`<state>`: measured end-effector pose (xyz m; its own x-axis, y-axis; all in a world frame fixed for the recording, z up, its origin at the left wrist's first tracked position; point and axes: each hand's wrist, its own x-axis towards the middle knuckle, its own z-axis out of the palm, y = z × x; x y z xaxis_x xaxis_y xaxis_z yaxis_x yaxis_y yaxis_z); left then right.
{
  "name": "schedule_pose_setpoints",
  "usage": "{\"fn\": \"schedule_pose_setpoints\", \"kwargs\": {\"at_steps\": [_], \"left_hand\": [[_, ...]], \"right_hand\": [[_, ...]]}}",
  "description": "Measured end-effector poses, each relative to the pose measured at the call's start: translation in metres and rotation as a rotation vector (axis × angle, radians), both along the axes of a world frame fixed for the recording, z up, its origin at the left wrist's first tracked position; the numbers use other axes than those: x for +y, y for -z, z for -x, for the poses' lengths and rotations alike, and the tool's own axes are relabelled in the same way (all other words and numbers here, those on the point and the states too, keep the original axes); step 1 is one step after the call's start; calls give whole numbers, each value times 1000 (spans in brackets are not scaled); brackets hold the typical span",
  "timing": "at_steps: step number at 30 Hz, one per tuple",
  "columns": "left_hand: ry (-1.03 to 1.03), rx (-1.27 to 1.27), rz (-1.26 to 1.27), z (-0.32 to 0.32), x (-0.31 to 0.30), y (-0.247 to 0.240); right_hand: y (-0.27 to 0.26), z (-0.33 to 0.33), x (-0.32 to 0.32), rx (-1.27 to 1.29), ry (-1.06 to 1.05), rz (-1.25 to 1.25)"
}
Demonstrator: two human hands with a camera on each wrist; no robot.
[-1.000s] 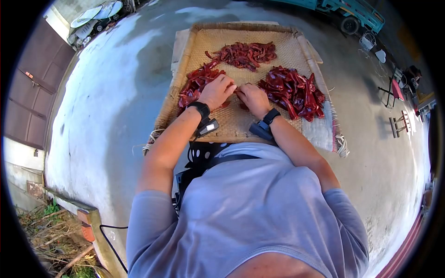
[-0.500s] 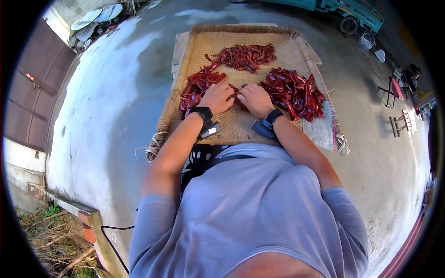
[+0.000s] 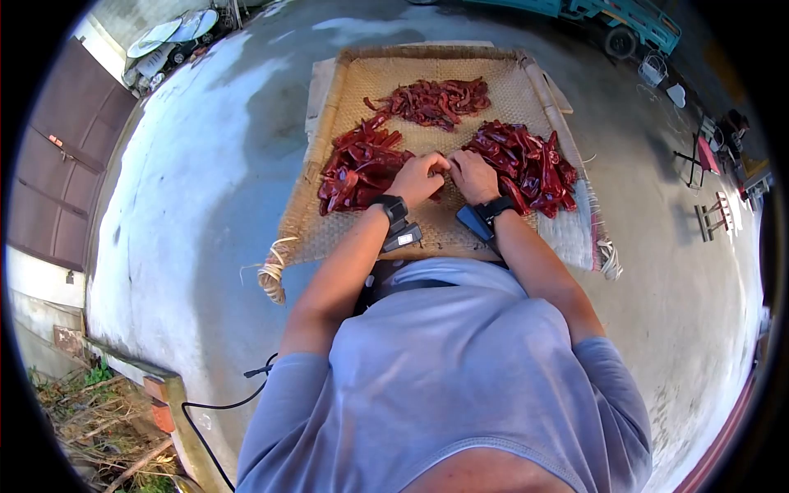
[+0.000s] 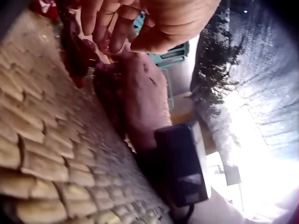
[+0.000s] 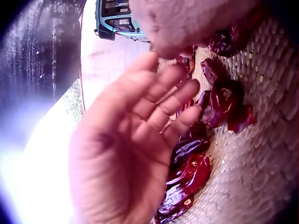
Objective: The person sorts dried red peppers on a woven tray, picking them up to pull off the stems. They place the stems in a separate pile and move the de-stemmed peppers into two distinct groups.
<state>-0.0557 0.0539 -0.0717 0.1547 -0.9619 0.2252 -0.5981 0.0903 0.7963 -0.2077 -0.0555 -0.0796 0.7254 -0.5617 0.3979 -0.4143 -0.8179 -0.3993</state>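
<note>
Red dried chilies lie in three piles on a woven tray (image 3: pixel 308 238): a left pile (image 3: pixel 353 172), a right pile (image 3: pixel 534 168) and a far pile (image 3: pixel 436 100). Between the two nearer piles, my left hand (image 3: pixel 417 177) and right hand (image 3: pixel 477 177) meet at the fingertips. Its fingers bent downward, the left hand hangs over red chili pieces (image 4: pixel 77 46); I cannot tell whether it pinches one. In the right wrist view the right palm shows bare, with fingers loosely bent beside the left hand. A few chili pieces (image 5: pixel 224 102) lie on the weave beyond those fingers.
The tray's near edge lies against my waist. A light cloth (image 3: pixel 563 234) hangs at its right front corner. Past the tray are concrete floor (image 3: pixel 246 156), a teal cart (image 3: pixel 633 29) at the far right and a small stool (image 3: pixel 715 218).
Both hands have shifted right together. My left hand has left the left pile's edge, uncovering more of its chilies, and the fingertips now meet nearer the right pile.
</note>
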Motion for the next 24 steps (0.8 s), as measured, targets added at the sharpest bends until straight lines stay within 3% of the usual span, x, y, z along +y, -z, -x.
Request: {"fn": "schedule_pose_setpoints", "kwargs": {"at_steps": [1, 2, 5, 10, 13, 18, 21, 24], "left_hand": [[-10, -177, 34, -4, 2, 4], [27, -136, -116, -10, 5, 8], [-31, -386, -60, -9, 17, 19], [-75, -249, -66, -8, 24, 4], [-281, -250, -1, 1, 26, -18], [-702, -634, 130, -1, 34, -55], [-976, -756, 227, -6, 34, -48], [-723, -549, 247, -8, 29, -34]], "right_hand": [[-2, 0, 3, 44, 22, 8], [-1, 1, 3, 42, 25, 35], [-4, -4, 6, 66, 44, 95], [-11, 5, 16, 189, 116, 61], [-7, 8, 13, 139, 81, -2], [-21, 5, 18, -67, 75, -199], [-19, -2, 17, -167, 62, -286], [-10, -22, 15, -235, -100, -355]]}}
